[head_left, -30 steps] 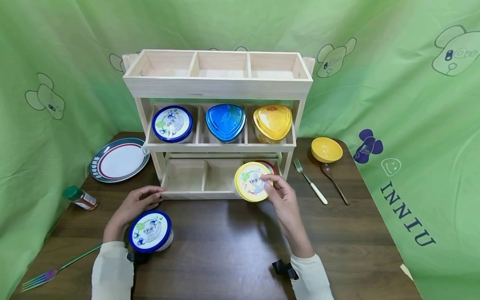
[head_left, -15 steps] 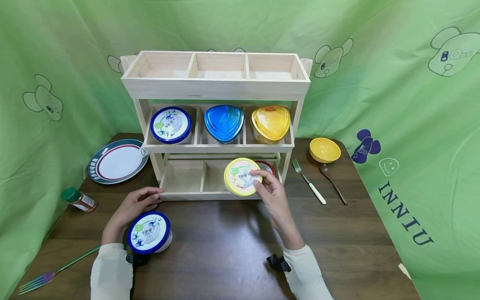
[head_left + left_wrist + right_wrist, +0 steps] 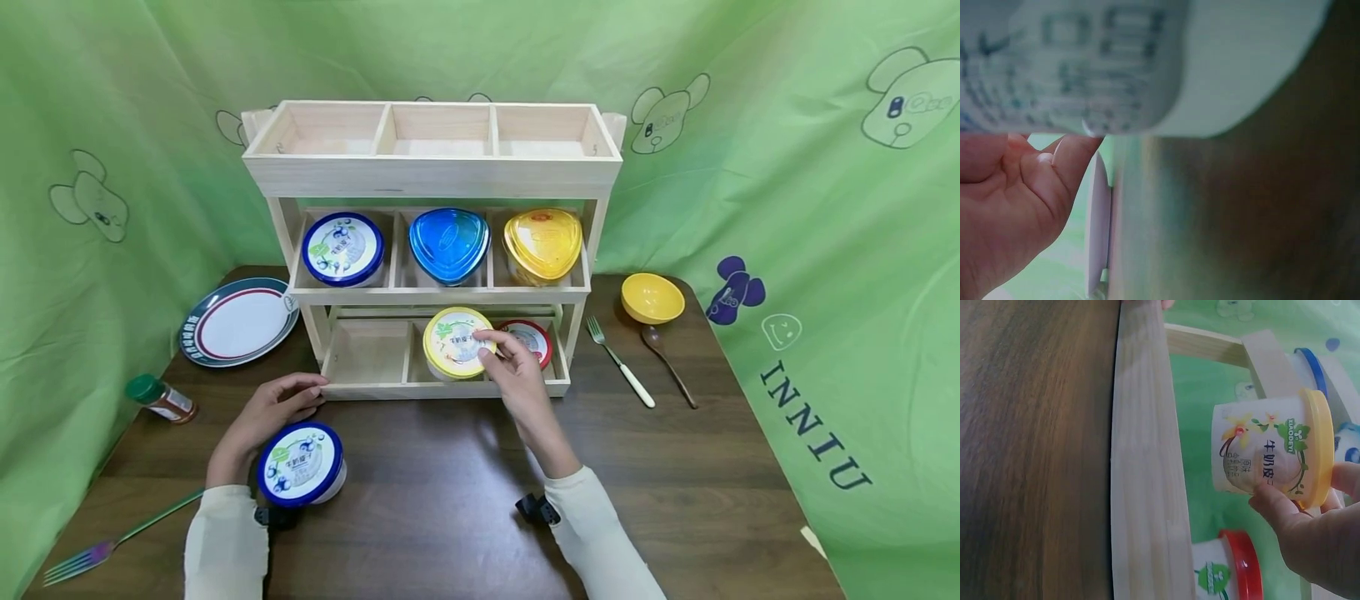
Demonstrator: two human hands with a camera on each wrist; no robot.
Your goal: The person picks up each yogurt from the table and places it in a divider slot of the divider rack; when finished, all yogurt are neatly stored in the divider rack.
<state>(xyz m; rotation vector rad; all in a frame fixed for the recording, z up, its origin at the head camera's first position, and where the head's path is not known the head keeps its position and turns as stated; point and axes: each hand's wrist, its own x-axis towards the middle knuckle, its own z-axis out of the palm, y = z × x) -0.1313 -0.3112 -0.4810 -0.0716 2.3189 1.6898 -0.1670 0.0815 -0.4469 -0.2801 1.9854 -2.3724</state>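
Observation:
My right hand (image 3: 517, 379) pinches a yellow-lidded tub (image 3: 452, 340), thumb on its side and fingers at the lid. The tub is over the middle compartment of the wooden rack's bottom tray (image 3: 480, 390); whether it touches the floor there is hidden. A red-lidded tub (image 3: 528, 340) stands in the right compartment, partly behind that hand. My left hand (image 3: 272, 414) holds the tray's front left corner; in the right wrist view, bits of its fingers show on both sides of the board. A blue-lidded tub (image 3: 300, 462) stands on the table beside the left wrist and fills much of the left wrist view.
The middle tier holds a blue-lidded tub (image 3: 343, 248), a blue container (image 3: 450, 246) and a yellow container (image 3: 543, 244). Left are a plate (image 3: 242, 321), a green-capped jar (image 3: 161, 398) and a fork (image 3: 120, 537). Right are a white-handled fork (image 3: 621, 363), a spoon (image 3: 670, 367) and a yellow bowl (image 3: 652, 298).
My right hand has carried the yellow-lidded tub leftward from in front of the right compartment to the middle one. The red-lidded tub shows more now. My left hand has stayed at the corner.

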